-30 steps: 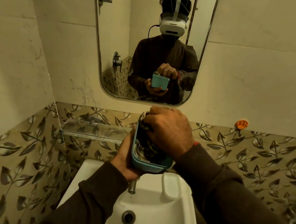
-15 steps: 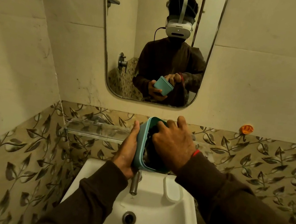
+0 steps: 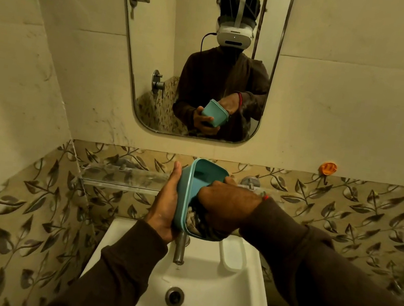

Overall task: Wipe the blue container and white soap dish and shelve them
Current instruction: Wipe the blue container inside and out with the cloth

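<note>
The blue container [image 3: 198, 176] is held on its side above the tap, its mouth turned to the right. My left hand [image 3: 165, 204] grips its base and left wall from outside. My right hand [image 3: 224, 204] reaches into the mouth, closed on a dark patterned cloth [image 3: 195, 222] that presses against the inside; most of the cloth is hidden by the hand. The white soap dish [image 3: 232, 254] lies on the basin's right rim, below my right wrist.
A glass shelf [image 3: 123, 176] runs along the tiled wall left of the container. Below are the white basin [image 3: 245, 305], its metal tap [image 3: 179, 250] and drain [image 3: 174, 297]. A mirror [image 3: 158, 53] hangs above; an orange hook [image 3: 327, 168] sits on the right wall.
The container has tilted so its upper inside wall shows, and my right hand with the cloth has slid lower and deeper inside it. My head has shifted a little.
</note>
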`<move>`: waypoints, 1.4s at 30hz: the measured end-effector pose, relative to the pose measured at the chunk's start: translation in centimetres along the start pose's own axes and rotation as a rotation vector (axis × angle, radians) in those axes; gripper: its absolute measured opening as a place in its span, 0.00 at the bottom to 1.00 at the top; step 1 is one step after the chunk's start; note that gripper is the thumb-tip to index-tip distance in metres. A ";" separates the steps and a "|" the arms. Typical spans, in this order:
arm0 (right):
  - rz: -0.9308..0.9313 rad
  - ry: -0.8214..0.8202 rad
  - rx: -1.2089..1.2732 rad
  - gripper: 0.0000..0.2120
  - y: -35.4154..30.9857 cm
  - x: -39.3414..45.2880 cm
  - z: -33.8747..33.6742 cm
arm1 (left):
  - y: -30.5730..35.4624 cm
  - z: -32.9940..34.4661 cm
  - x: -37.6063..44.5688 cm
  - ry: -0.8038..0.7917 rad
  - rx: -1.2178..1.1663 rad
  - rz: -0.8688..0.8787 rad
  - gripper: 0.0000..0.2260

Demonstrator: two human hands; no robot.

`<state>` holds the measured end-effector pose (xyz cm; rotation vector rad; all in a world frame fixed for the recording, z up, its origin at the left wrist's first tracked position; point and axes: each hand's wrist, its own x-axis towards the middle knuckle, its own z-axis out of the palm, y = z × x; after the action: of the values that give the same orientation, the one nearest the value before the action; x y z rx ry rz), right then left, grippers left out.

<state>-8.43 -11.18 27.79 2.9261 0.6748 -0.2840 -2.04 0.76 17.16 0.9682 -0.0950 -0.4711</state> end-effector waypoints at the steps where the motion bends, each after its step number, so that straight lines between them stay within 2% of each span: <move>1: 0.012 0.012 0.068 0.12 -0.1 0.1 0.2 | 0.0 0.0 0.0 0.003 -0.011 0.007 0.35; 5: 0.075 0.115 0.506 0.09 -0.5 0.5 0.7 | 0.2 0.0 -0.1 -0.006 -0.044 0.053 0.33; 9: 0.164 0.204 0.938 0.14 -1.1 0.6 1.0 | 0.1 0.2 -0.2 -0.004 -0.078 0.074 0.32; 14: 0.220 0.226 1.544 0.12 -1.4 0.8 0.8 | 0.8 0.5 -0.3 0.018 -0.152 0.080 0.35; 16: 0.262 0.406 1.743 0.11 -1.4 1.0 0.3 | 1.1 0.4 -0.2 0.022 -0.161 0.099 0.34; 17: 0.300 0.543 1.718 0.10 -1.3 1.3 0.1 | 1.1 0.4 -0.2 0.029 -0.164 0.105 0.34; 19: 0.350 0.728 1.461 0.09 -1.0 1.8 0.0 | 1.0 0.3 -0.3 0.049 -0.181 0.110 0.33; 20: 0.335 0.716 1.322 0.10 -1.0 1.8 -0.1 | 1.0 0.3 -0.4 0.064 -0.185 0.112 0.33; 23: 0.163 0.378 0.890 0.18 -1.4 1.5 0.0 | 1.0 0.3 -0.4 0.111 -0.185 0.122 0.33; 25: 0.031 0.319 0.705 0.27 -1.7 1.6 0.7 | 1.2 0.3 -0.4 0.123 -0.195 0.157 0.33; 28: -0.075 0.426 0.703 0.32 -2.1 1.6 1.3 | 1.3 0.1 -0.5 0.115 -0.228 0.189 0.30; 32: -0.124 0.431 0.620 0.28 -1.9 1.3 1.3 | 0.9 0.0 -0.9 0.068 -0.285 0.133 0.31; 37: -0.171 0.355 0.486 0.21 -1.6 0.7 1.2 | 1.3 -0.8 -1.3 -0.047 -0.259 0.122 0.31; 42: -0.183 0.197 0.454 0.21 -1.4 0.3 1.0 | 1.6 -1.4 -1.2 -0.114 -0.204 0.072 0.35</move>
<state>-8.99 -9.95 26.61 3.3583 1.0316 -0.1867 -2.19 3.14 17.77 0.7357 -0.1812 -0.4598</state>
